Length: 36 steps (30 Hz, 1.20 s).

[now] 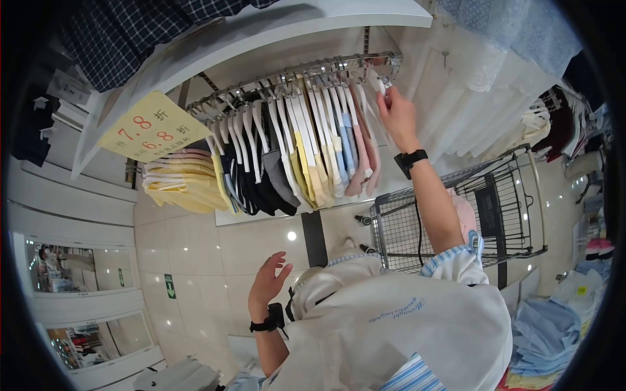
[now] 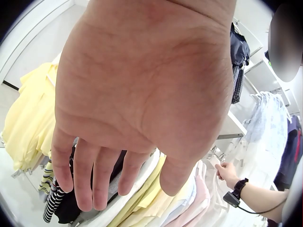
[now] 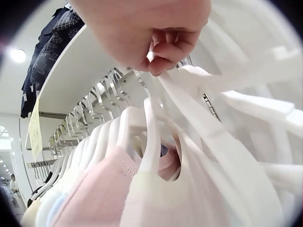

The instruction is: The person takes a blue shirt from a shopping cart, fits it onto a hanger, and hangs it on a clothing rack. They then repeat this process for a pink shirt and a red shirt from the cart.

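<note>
My right hand point(image 1: 398, 118) is raised at the right end of a clothes rail point(image 1: 277, 77). Its thumb and fingers pinch the top of a white hanger point(image 3: 213, 127), just below the hook. Beside that hanger, a pink garment point(image 3: 102, 187) and a pale one point(image 3: 165, 203) hang on white hangers of their own. Low in front of my body, my left hand point(image 1: 268, 280) hovers with its fingers loosely extended and nothing in them. Its palm point(image 2: 142, 90) fills the left wrist view, with hanging clothes behind the fingers.
A white shelf point(image 1: 274, 32) juts out above the rail, with a yellow price sign point(image 1: 153, 128) at its left. Yellow tops point(image 1: 179, 182) hang at the far left. A shopping cart point(image 1: 450, 215) stands under my right arm. White dresses point(image 1: 450, 111) hang at the right.
</note>
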Each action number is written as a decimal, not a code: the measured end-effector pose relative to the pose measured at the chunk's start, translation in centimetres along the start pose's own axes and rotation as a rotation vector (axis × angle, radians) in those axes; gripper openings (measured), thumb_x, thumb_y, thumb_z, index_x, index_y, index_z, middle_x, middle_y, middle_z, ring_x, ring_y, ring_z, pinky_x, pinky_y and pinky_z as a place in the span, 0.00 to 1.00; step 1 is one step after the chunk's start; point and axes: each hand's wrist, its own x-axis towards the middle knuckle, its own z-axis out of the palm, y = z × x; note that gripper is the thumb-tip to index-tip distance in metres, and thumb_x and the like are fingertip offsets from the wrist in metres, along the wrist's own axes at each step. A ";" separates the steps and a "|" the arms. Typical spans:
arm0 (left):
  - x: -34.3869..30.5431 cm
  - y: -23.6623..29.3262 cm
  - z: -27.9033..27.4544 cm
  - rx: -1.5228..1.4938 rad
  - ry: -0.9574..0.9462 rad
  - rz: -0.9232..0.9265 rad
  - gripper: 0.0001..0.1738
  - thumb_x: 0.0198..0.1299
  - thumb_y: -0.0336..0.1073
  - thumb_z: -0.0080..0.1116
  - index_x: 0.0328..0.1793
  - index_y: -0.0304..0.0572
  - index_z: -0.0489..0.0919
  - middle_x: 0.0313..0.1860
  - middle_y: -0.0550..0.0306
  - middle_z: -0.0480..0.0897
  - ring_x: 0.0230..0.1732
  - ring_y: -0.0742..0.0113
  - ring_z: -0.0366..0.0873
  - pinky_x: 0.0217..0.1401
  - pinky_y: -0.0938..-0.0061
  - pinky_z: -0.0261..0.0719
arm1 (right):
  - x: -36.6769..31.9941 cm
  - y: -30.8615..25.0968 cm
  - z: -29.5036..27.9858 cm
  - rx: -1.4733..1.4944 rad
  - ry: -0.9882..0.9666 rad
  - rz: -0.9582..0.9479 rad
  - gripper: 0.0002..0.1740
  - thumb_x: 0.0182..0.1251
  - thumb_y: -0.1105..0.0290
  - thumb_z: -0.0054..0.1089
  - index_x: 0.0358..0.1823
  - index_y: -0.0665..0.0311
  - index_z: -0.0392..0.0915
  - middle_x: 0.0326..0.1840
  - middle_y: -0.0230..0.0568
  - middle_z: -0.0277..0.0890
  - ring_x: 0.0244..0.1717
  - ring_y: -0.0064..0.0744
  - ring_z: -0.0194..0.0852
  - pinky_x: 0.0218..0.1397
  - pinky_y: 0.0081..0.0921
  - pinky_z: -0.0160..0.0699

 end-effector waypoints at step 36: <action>-6.7 -7.9 9.1 0.363 -0.867 0.572 0.32 0.73 0.53 0.63 0.74 0.42 0.76 0.59 0.41 0.84 0.57 0.43 0.84 0.61 0.57 0.81 | -62.7 -19.4 -37.6 -0.699 0.217 0.554 0.09 0.67 0.71 0.74 0.44 0.65 0.83 0.42 0.44 0.76 0.37 0.44 0.76 0.41 0.37 0.76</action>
